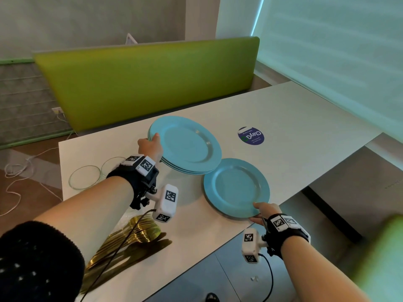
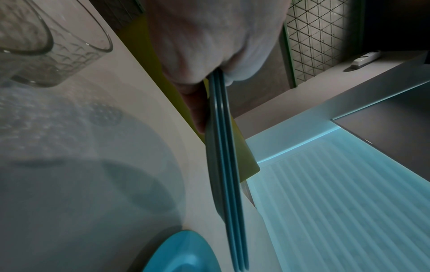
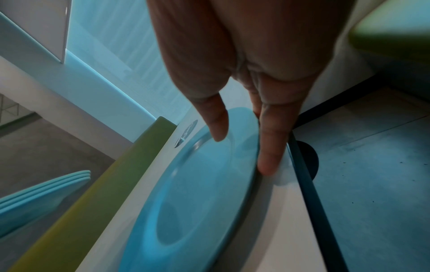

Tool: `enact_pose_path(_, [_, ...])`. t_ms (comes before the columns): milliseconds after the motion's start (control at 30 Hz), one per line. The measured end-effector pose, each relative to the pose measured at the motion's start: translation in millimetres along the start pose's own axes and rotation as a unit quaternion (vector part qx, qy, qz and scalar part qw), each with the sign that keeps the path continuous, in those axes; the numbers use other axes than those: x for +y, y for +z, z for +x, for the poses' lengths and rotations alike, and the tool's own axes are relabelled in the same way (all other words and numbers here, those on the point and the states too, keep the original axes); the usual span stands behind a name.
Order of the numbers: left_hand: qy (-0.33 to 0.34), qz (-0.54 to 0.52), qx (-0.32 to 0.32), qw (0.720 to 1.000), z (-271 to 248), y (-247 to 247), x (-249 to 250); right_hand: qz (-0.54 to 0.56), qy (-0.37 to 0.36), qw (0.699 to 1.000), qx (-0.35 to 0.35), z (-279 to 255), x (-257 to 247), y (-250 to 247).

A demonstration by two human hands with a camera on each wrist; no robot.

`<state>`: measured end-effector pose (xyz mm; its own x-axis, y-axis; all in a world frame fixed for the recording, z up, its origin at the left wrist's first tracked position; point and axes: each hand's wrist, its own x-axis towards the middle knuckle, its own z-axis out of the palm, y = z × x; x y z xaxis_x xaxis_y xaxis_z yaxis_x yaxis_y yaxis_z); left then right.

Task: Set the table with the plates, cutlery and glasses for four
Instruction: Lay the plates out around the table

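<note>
My left hand (image 1: 153, 142) grips the left rim of a stack of three blue plates (image 1: 185, 144), held just above the white table (image 1: 294, 118). In the left wrist view the thumb and fingers clamp the plate stack (image 2: 229, 184) edge-on. A single blue plate (image 1: 236, 186) lies flat near the table's front edge. My right hand (image 1: 256, 212) pinches its near rim, thumb on top. The right wrist view shows the thumb over that plate (image 3: 197, 202) and a finger along its edge. Two clear glasses (image 1: 85, 177) stand at the left, and gold cutlery (image 1: 130, 240) lies in a pile near me.
A round purple sticker (image 1: 250, 136) sits on the table beyond the plates. A green bench back (image 1: 141, 83) runs along the far side. White cables (image 1: 17, 171) trail over the floor at left. The table's front edge (image 1: 218, 253) drops to grey floor.
</note>
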<state>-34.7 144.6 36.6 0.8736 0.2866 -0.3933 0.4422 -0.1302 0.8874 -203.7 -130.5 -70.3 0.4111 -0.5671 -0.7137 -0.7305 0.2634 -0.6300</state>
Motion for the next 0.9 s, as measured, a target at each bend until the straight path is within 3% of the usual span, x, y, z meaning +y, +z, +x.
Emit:
enact_pose_path(367, [0.005,-0.025,-0.029,0.999,0.7,4.2,-4.0,-0.132,-0.024,0.991,0.007,-4.9,-12.9,-2.3])
enact_pose_path(567, [0.009,-0.041,-0.063,0.997,3.1,18.3,-4.6,-0.206,-0.070,0.975,0.048,-29.4,-53.9,-16.3])
enact_pose_path(700, [0.019,-0.062,-0.102,0.993,-8.1,35.1,4.5,-0.058,-0.101,0.993,-0.004,-51.0,-90.5,-18.6])
enact_pose_path(900, [0.042,-0.082,-0.166,0.982,-31.8,76.4,18.0,0.040,-0.175,0.983,-0.038,-63.0,-127.0,-14.0])
